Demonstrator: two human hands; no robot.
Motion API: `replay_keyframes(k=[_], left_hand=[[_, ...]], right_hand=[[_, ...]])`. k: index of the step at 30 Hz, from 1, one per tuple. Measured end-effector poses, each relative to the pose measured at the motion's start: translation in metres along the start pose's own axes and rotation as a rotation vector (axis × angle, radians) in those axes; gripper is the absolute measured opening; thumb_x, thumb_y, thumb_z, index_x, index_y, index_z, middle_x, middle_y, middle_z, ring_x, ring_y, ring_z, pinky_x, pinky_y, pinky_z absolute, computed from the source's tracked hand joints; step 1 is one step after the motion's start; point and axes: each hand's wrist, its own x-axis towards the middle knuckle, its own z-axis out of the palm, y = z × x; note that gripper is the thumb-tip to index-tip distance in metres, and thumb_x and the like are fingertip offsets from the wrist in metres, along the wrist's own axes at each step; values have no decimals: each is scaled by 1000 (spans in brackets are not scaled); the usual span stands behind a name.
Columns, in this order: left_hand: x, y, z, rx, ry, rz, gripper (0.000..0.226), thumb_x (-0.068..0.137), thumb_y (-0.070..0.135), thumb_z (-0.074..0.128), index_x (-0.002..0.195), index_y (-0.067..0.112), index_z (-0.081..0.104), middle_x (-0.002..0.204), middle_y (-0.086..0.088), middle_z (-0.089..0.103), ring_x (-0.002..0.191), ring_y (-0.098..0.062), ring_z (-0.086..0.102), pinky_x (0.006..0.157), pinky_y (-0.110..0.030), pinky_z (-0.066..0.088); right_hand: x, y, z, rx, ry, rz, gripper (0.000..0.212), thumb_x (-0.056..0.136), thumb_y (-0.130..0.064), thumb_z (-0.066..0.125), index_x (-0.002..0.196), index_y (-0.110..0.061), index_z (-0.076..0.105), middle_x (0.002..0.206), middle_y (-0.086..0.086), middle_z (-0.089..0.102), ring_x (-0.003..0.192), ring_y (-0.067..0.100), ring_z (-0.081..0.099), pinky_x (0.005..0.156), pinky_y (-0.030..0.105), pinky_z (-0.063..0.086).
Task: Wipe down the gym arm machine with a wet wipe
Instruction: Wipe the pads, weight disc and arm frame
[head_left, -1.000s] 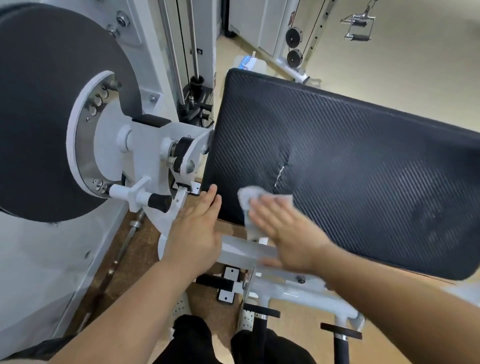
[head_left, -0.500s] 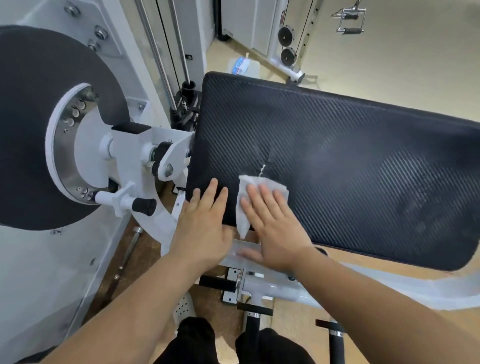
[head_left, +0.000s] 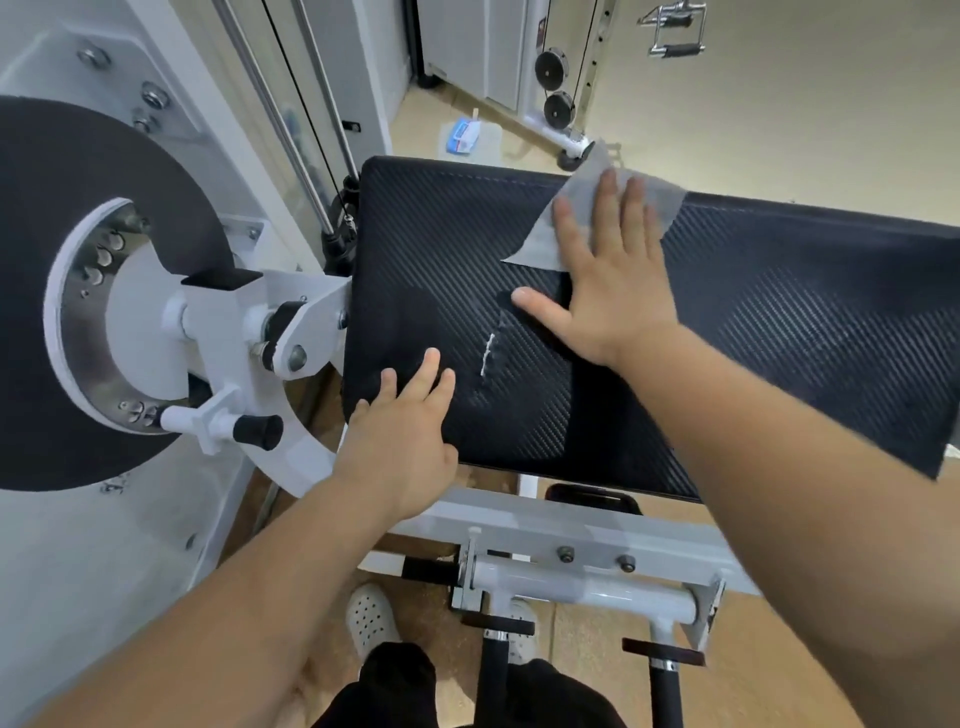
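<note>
Head view: the right hand (head_left: 608, 291) lies flat on the wet wipe (head_left: 545, 234), its fingers (head_left: 605, 197) straight and spread. This probably keeps as much of the cloth as possible against the black arm pad (head_left: 779, 322). The wipe sits at the pad's far edge, with one corner sticking out past it. The left hand (head_left: 400, 431) rests on the near left corner of the pad, fingers (head_left: 428, 371) straight and slightly apart and holding nothing. It looks like a brace, steadying the pad or the person's lean during the reach across. A short pale tear (head_left: 488, 353) in the pad lies between the two hands.

Much of the wipe is covered by the right hand, so its full size and any folds cannot be made out. The right forearm hides part of the pad's near edge. The pad's right end and the large black disc (head_left: 78, 208) on the left run out of frame. A small blue and white packet (head_left: 465, 136) lies on the floor beyond the pad; it may be the wipe pack, but it is too small to tell.
</note>
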Motion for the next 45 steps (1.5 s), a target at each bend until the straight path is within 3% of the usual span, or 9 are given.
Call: replay_keyframes(k=[3, 10, 15, 20, 25, 30, 39, 41, 45], left_hand=[[1, -2, 2, 8, -8, -3, 79, 96, 31, 46, 162, 28, 1, 167, 9, -20, 155, -39, 1, 120, -57, 26], [2, -5, 6, 23, 13, 11, 80, 96, 31, 48, 162, 28, 2, 167, 9, -20, 155, -39, 1, 119, -58, 27], [4, -3, 4, -31, 9, 4, 79, 96, 29, 47, 162, 29, 4, 167, 11, -18, 155, -38, 1, 116, -50, 36], [3, -3, 3, -67, 12, 5, 79, 95, 28, 48, 162, 31, 5, 167, 13, -17, 155, -37, -1, 113, -49, 41], [4, -3, 4, -72, 12, 3, 80, 95, 28, 49, 162, 30, 6, 167, 14, -17, 155, -37, 0, 114, -51, 38], [3, -5, 8, -68, 32, 8, 80, 95, 26, 48, 162, 29, 5, 167, 13, -17, 155, -37, -1, 115, -50, 38], [2, 0, 9, -35, 35, -8, 80, 96, 28, 48, 162, 28, 3, 167, 12, -19, 155, -37, -3, 116, -51, 36], [2, 3, 7, -18, 29, -22, 79, 96, 29, 48, 162, 27, 3, 167, 11, -18, 155, -37, -2, 117, -49, 35], [3, 5, 8, 19, 24, -47, 79, 96, 33, 49, 162, 26, 6, 168, 9, -15, 155, -39, 1, 117, -53, 33]], right_hand=[[-41, -34, 31, 24, 19, -53, 108, 86, -91, 21, 165, -21, 1, 167, 29, -14, 154, 47, -16, 126, 59, -3], [-134, -14, 79, -130, -125, -590, 104, 87, -91, 27, 165, -23, 10, 170, 21, -6, 157, 41, -7, 126, 57, 7], [-48, 36, 29, -118, -13, -260, 105, 86, -92, 22, 165, -25, 10, 169, 25, -8, 156, 46, -7, 126, 60, 3], [-34, -20, 20, 102, 36, 187, 104, 87, -90, 17, 165, -24, -1, 167, 26, -17, 155, 45, -16, 126, 57, -5], [-121, -69, 73, 58, -61, -157, 106, 89, -88, 25, 165, -17, 4, 168, 25, -15, 155, 44, -16, 126, 61, 5], [-169, -10, 90, -107, -126, -467, 98, 91, -86, 20, 165, -21, 12, 171, 17, -6, 158, 38, -8, 125, 57, 14], [-108, 16, 45, 63, -33, 301, 111, 85, -92, 14, 164, -15, -4, 166, 28, -18, 154, 47, -16, 125, 59, -6], [-117, -11, 55, 125, -29, 283, 115, 85, -92, 15, 164, -11, -4, 165, 30, -19, 153, 49, -17, 124, 59, -9], [-173, -36, 89, 25, -83, -123, 108, 90, -87, 22, 164, -12, -4, 168, 24, -17, 155, 46, -16, 125, 63, 6]])
